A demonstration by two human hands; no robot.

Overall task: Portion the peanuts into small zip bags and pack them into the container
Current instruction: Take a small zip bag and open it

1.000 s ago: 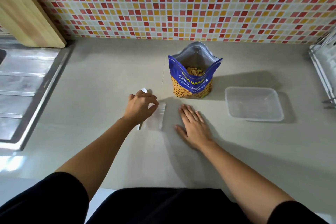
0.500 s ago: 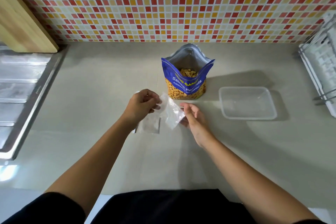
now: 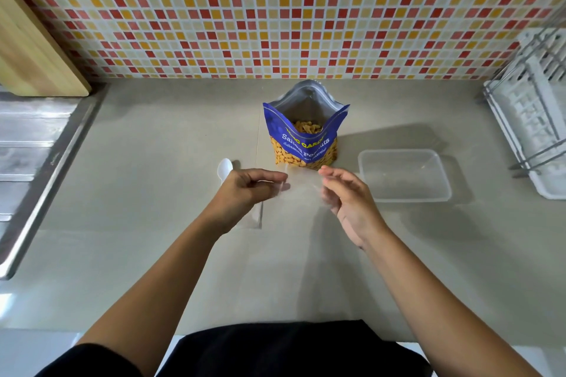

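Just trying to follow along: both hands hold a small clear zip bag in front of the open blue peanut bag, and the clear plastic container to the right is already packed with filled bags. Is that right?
Not quite. The head view shows the clear rectangular plastic container empty. The rest holds: the left hand and right hand hold the small clear zip bag in front of the open blue peanut bag.

Person in a black top [image 3: 294, 349] at 6 o'clock, short black sleeve [image 3: 92, 361] at 7 o'clock, forearms bare, left hand [image 3: 245, 193] and right hand [image 3: 349, 196] without gloves, rings or watch
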